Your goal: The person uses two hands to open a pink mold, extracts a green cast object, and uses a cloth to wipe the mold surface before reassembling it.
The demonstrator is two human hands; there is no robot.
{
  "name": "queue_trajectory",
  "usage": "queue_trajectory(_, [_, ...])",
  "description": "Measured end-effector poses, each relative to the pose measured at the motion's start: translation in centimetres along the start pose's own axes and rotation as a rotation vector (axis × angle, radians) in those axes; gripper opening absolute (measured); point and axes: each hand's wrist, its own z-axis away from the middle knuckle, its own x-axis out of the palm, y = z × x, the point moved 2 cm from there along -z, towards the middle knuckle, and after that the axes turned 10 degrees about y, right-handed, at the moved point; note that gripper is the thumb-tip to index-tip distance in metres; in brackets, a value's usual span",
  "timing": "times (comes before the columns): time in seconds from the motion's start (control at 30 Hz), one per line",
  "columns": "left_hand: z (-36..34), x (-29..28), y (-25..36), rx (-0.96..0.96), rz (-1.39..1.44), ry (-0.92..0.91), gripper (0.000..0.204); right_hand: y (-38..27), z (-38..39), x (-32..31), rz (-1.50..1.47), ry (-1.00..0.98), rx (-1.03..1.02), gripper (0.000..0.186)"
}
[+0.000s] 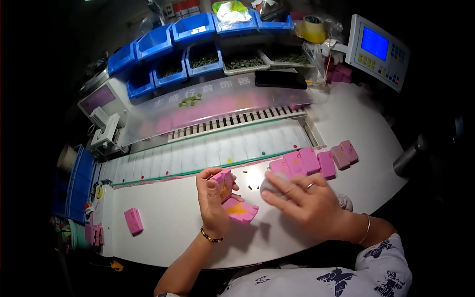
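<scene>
Block (240, 210), split open, sits mid-frame in left hand (213, 202), fingers closed on its upper half, likely to bare both yellowed faces, while right hand (314, 200), right of centre, grips blurred grey pad (270, 187).

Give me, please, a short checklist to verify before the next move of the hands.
1. Left hand supports the pink block: ok.
2. Block opened, yellow-marked inner faces showing: ok.
3. Right hand free: not ok, it holds a pale, blurred object.
4. Tabletop between the hands without loose bits: not ok, small dark bits lie there.
5. Inner faces without fine residue: cannot tell.
</scene>
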Motion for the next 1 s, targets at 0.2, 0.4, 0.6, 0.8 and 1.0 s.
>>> queue_trajectory(0.2, [0.8,0.6,0.1,0.11,0.015,-0.006,0.058,-2.0,-2.3,-2.3,0.048,0.213,0.094,0.043])
queue_trajectory(0.4, [1.7,-0.4,-0.3,0.058,0.034,0.016,0.06,-2.3,-0.5,1.3,-0.108,-0.011,0.031,0.038])
queue_trajectory(0.6, [0.6,-1.6,0.6,0.083,0.061,0.005,0.055,2.1,0.9,2.4,0.086,-0.006,0.134,0.04])
queue_trajectory(0.8, [0.1,-1.4,0.1,-0.433,0.449,0.083,0.057,5.3,3.8,4.2,0.316,-0.097,0.249,0.041])
queue_trajectory(1.0, [1.4,0.1,0.5,-0.571,0.47,-0.008,0.053,3.2,0.3,2.8,0.117,0.011,0.298,0.052])
